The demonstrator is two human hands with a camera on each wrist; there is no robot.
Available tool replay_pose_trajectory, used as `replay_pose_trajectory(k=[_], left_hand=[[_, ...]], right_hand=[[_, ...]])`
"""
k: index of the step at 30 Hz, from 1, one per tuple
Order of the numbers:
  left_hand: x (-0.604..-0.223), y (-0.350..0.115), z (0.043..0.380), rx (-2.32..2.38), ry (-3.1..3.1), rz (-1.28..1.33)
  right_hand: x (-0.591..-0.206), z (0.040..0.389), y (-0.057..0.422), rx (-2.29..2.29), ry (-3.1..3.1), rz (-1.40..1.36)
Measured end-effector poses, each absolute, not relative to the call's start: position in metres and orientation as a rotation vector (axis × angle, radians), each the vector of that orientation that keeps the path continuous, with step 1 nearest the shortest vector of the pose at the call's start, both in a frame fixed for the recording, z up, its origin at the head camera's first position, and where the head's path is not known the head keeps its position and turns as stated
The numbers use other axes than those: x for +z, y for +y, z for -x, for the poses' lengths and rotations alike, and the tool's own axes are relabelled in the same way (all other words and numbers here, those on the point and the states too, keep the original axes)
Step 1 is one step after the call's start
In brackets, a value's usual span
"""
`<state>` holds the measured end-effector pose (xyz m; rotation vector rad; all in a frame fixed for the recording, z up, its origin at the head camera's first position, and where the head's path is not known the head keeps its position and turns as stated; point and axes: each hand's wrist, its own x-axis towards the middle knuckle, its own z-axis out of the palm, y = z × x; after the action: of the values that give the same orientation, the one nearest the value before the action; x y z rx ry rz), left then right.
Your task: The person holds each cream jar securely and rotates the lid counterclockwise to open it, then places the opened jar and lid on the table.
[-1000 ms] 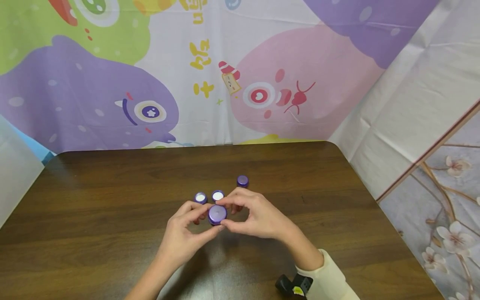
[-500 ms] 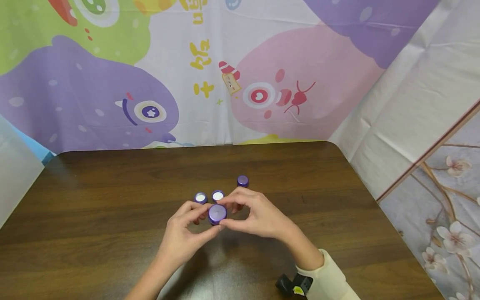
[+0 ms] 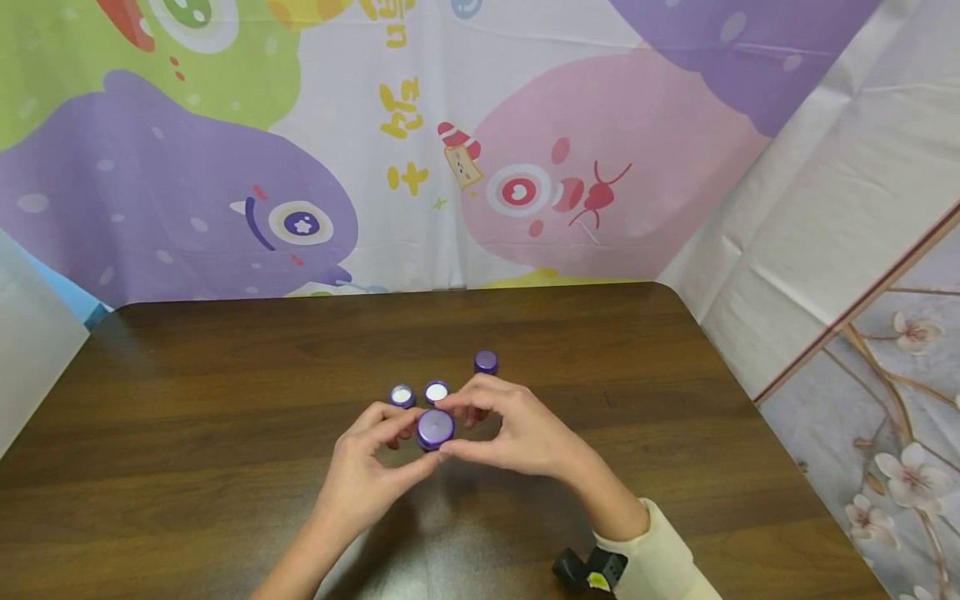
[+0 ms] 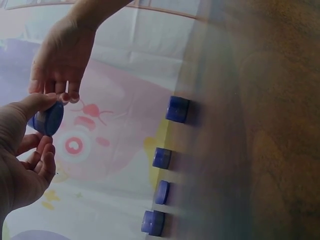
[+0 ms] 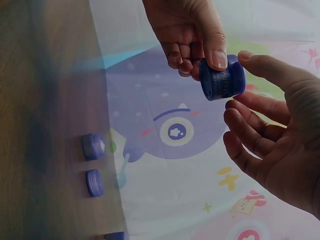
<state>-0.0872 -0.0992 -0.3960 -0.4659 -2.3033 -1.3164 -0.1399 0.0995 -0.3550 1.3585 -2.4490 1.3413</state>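
Note:
Both hands meet at a small purple screw-top jar, held above the table with its lid facing up. My left hand pinches its lettered body between thumb and fingers, as the right wrist view shows. At the lid's edge are the thumb and forefinger of my right hand, its other fingers loosely bent. Just beyond them stands an open jar with white inside. Beside it lies a shallow purple lid, its white inner side up. Farther right is another capped purple jar.
In the left wrist view another purple piece stands in the row; my right hand hides it in the head view. The brown wooden table ends at a printed cloth. A black wrist device sits by the right sleeve.
Almost nothing moves. Both hands stay at the jar, with only a slight shift of the right thumb along the lid's edge.

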Motion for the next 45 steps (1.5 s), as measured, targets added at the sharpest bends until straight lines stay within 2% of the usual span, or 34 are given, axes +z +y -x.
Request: replay_pose_trajectory(k=[45], left_hand=[[-0.396,-0.0977,0.0881,-1.317,-2.297,0.447]], right_hand=[[-0.3546,0.1396,0.0985,1.282,-2.5,-1.387]])
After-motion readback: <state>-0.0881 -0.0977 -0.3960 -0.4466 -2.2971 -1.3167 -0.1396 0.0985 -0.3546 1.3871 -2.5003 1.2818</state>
